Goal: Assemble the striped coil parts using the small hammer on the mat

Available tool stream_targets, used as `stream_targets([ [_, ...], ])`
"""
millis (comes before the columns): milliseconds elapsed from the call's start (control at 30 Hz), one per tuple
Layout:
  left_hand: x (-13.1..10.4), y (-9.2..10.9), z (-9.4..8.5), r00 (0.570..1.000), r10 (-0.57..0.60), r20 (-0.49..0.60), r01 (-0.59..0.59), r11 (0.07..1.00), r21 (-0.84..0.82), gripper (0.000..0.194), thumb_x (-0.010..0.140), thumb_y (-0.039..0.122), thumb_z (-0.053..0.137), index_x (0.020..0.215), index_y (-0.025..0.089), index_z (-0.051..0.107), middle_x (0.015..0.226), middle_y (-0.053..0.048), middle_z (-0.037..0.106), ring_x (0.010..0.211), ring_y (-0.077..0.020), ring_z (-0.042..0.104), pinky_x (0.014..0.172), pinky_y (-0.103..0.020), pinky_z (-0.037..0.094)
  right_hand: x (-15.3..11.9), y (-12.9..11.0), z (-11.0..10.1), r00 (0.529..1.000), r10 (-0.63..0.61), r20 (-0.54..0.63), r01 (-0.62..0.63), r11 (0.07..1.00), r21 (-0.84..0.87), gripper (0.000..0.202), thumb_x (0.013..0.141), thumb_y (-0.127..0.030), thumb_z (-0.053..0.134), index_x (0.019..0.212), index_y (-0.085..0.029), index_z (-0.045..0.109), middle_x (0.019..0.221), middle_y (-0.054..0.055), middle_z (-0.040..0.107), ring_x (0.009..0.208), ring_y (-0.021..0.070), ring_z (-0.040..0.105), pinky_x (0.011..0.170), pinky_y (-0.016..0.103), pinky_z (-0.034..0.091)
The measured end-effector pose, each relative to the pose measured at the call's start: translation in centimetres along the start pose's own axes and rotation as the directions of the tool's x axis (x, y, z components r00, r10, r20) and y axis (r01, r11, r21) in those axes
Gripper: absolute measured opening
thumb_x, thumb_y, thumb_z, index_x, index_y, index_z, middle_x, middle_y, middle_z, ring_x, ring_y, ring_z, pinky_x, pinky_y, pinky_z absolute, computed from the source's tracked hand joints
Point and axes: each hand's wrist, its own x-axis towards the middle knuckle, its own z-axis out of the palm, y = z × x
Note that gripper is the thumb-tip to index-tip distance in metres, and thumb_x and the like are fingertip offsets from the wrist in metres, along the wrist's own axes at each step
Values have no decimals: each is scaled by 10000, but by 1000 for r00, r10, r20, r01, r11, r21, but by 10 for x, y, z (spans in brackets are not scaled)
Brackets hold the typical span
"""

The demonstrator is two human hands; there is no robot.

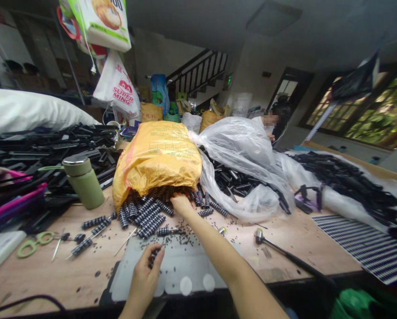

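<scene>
My left hand (145,268) is low over a grey mat (181,254), its fingers curled round a small dark piece (154,257) that they mostly hide. My right hand (181,204) reaches to the mouth of a yellow sack (161,150). Its fingertips are hidden among black cylinders with pale rings (150,226), so what they grip cannot be seen. These ringed cylinders spill from the sack onto the table. Small black bits lie scattered on the mat below my right forearm. A thin metal rod (125,242) lies left of the mat.
A hammer (260,237) lies on the right, near a striped sheet (361,243). Green scissors (35,243) and a green flask (83,181) are on the left. Clear plastic (245,146) covers black parts behind. Another person (269,122) is at the back right.
</scene>
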Motion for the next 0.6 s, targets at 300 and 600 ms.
stream_targets([
  [300,-9,4,6,988,54,147,-64,996,64,426,716,572,481,845,185,603,653,-14,606,584,-176,579,525,-274,471,-73,16,-3,1000,-20,0,20,999,-48,240,856,-154,414,855,-192,651,941,69,583,973,193,456,798,305,338],
  [600,-8,6,7,978,87,188,-111,986,123,398,750,531,449,878,184,596,710,-33,633,660,-201,609,575,-291,485,-132,11,-9,996,28,-85,-25,999,33,250,825,-185,476,1055,-199,573,1096,59,522,996,189,416,796,295,334],
])
